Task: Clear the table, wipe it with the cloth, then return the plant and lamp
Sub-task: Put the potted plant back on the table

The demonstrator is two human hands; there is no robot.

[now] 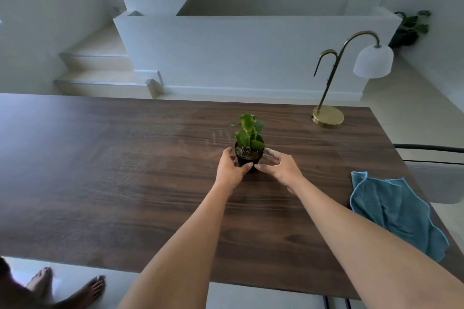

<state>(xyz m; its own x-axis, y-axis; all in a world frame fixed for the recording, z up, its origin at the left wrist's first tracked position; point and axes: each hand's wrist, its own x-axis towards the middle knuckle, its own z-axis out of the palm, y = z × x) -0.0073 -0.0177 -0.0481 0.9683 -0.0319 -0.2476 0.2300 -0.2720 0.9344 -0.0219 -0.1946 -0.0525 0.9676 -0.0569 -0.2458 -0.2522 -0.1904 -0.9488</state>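
A small green plant [248, 133] in a black pot stands upright near the middle of the dark wooden table [113, 170]. My left hand [229, 169] cups the pot's left side and my right hand [278, 167] its right side, thumbs meeting at the front. The brass lamp [329, 115] with a white shade stands at the table's far right corner. A blue cloth [391, 211] lies crumpled at the right edge, partly hanging over it.
A chair [437, 173] sits close against the table's right side. A person's bare feet [67, 286] stand on the floor by the near left edge. Steps and a low white wall lie beyond the far edge.
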